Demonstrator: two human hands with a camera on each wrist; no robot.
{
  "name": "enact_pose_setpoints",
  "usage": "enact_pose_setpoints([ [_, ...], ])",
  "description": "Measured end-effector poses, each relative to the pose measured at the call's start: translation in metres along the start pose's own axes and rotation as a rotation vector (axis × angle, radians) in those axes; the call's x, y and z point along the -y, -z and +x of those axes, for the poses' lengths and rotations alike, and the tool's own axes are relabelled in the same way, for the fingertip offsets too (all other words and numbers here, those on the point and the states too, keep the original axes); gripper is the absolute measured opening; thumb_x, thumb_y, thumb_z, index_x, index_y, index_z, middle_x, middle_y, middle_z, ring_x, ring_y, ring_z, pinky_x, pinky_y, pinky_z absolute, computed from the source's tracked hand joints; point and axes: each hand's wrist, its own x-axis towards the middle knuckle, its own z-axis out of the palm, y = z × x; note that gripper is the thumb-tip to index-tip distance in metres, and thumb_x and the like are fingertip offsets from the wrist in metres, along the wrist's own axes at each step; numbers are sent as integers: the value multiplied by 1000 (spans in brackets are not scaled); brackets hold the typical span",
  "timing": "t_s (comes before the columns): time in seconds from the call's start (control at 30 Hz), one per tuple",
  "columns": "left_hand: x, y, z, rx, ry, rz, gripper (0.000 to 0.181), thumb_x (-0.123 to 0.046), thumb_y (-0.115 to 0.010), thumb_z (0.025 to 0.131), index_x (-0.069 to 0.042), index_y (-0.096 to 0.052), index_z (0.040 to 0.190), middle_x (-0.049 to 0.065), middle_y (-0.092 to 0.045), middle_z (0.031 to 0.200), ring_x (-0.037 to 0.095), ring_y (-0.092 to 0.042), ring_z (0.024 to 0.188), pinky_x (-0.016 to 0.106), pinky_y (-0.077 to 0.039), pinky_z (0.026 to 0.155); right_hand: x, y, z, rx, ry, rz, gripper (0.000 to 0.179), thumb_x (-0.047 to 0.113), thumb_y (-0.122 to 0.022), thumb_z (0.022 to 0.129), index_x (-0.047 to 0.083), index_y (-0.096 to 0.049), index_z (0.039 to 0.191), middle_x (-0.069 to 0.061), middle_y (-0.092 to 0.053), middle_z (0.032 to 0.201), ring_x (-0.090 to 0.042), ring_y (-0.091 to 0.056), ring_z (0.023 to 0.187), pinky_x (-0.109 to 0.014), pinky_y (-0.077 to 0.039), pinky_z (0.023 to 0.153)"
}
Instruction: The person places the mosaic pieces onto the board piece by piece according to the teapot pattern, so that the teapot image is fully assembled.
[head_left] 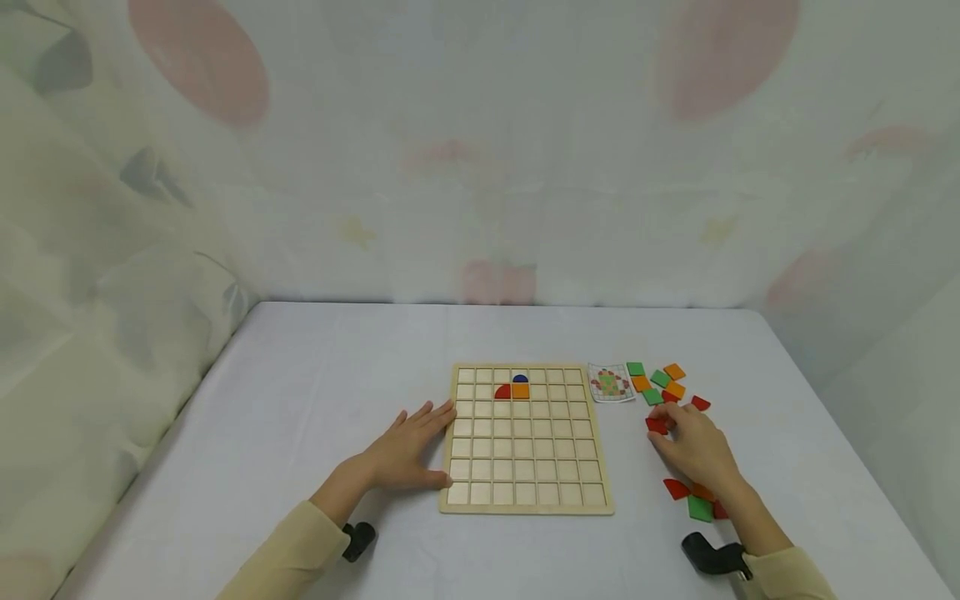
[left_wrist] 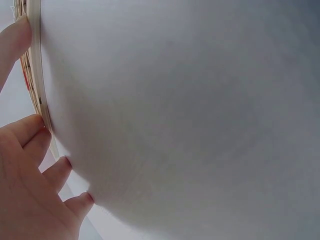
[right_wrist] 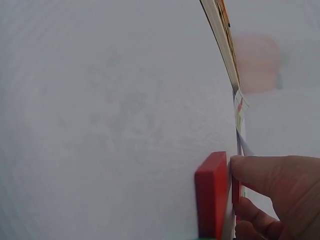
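Observation:
A wooden grid board (head_left: 525,509) lies on the white table. In its upper cells are a red quarter-circle piece (head_left: 503,392), an orange square (head_left: 521,391) and a blue rounded piece (head_left: 521,378). My left hand (head_left: 408,450), fingers spread and straight, touches the board's left edge with fingertips and thumb, as the left wrist view also shows. Right of the board, my right hand (head_left: 696,442) pinches a red tile (head_left: 656,426) between thumb and fingers, low over the table. Its shape is partly hidden by the fingers. In the right wrist view another red piece (right_wrist: 212,195) lies nearer the camera.
A pattern card (head_left: 611,383) lies by the board's upper right corner. Beyond my right hand are scattered green squares (head_left: 636,368), orange squares (head_left: 674,371) and red pieces (head_left: 701,403). Several more tiles, including a green one (head_left: 700,508), lie beside my right forearm.

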Motion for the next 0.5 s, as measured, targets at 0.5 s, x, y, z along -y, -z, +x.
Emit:
enact_pose_setpoints([
  [0.5, 2, -2, 0, -9, -10, -15, 91, -41, -73, 74, -9, -27, 145, 4, -22, 153, 35, -17, 139, 64, -13, 105, 3, 2, -1, -41, 11, 10, 30, 20, -74, 76, 3, -63, 99, -10, -62, 88, -20, -51, 73, -31, -45, 59],
])
